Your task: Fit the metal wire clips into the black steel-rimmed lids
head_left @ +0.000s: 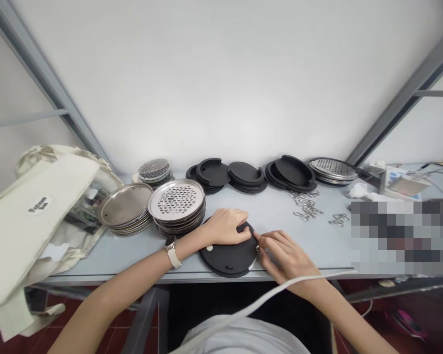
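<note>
A round black disc (221, 258) lies flat at the table's front edge, with a small slot near its front and a pale round spot at its left. My left hand (231, 226) rests on the disc's back part, its fingers curled in; whether they grip anything is hidden. At the disc's right edge, my right hand (286, 253) pinches a small shiny metal piece (257, 248) between thumb and fingertips. A thin silvery rim shows along the disc's edge just below that piece.
Stacked grater discs (176, 199) and plain metal discs (125, 204) stand left. Black round parts (245, 173) line the back. Wire clips (306, 204) lie right, before more graters (334, 168). A cream bag (40, 211) is far left; a white cable (266, 297) crosses in front.
</note>
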`<state>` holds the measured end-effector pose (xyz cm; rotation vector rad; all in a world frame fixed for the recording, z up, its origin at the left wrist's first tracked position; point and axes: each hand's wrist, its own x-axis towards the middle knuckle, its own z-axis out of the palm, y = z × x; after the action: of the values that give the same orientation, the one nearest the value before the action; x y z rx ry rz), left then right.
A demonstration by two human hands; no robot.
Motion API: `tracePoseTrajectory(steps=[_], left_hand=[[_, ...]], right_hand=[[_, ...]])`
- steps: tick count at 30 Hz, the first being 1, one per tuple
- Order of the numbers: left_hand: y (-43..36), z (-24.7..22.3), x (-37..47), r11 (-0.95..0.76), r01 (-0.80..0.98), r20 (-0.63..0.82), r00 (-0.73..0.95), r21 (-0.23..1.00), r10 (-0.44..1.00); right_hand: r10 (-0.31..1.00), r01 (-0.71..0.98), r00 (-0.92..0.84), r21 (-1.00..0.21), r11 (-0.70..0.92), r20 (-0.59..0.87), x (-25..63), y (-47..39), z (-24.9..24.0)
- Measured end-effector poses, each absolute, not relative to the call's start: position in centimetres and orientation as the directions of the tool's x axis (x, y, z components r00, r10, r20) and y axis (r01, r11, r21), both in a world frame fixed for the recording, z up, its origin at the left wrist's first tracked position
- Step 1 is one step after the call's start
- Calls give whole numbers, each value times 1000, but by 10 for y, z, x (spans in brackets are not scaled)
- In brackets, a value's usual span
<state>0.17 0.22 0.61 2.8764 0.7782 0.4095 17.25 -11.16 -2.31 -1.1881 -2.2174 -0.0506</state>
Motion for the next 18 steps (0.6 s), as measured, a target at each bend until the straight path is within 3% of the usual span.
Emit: tracePoseTrajectory(steps=[4,7,9,14,18], left_hand=[[4,7,0,-850,476,211,828,226,520],[5,7,-4,-859,447,214,840,250,499],[5,6,-5,-860,450,234,833,240,501],[5,4,-4,-879,425,256,844,217,472],[5,6,-4,-883,415,248,852,218,461]], right_hand=[[709,776,-509,-96,623,487,173,-110,-16],[716,775,-525,-89,626,461,173,-111,-12],[745,769,-484,-183,613,459,174,-112,-11],[901,709,-214,-575,409,377,180,-100,-7],[959,605,-142,-746,279,244,180,-78,-8]])
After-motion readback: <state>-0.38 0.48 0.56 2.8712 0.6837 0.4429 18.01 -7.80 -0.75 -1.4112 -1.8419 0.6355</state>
